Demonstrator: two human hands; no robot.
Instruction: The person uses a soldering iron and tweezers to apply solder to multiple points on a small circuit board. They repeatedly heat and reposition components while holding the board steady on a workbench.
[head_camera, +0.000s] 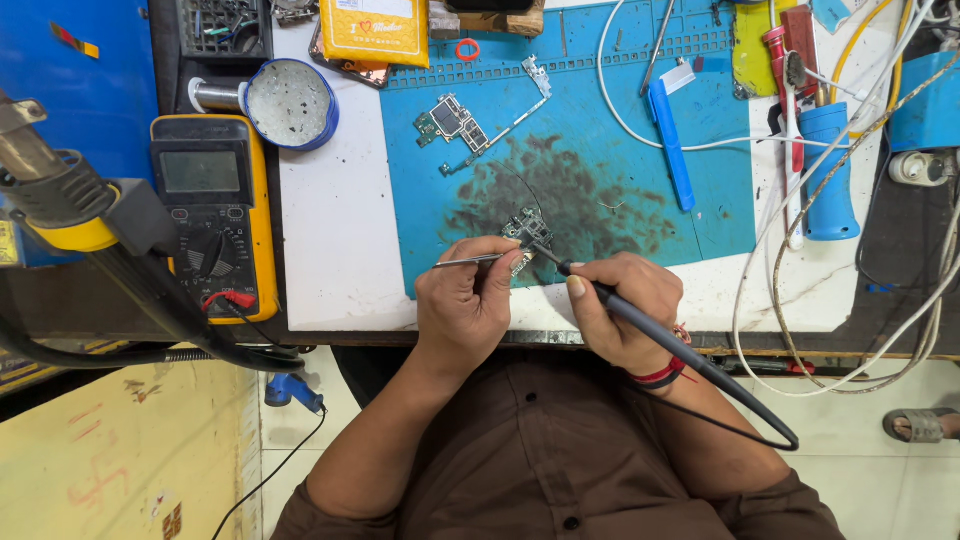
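Right grip (620, 300) angles soldering iron (680, 350) tip up-left onto board (527, 232).

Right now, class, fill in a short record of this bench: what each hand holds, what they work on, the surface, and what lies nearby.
left hand: holds tweezers, tips at the board
right hand: holds a soldering iron, tip on the board
work piece: small circuit board
surface: blue mat, dark-stained around the board
second board: farther up the mat, untouched
left of mat: yellow multimeter, round tin
right of mat: blue tools, white cables
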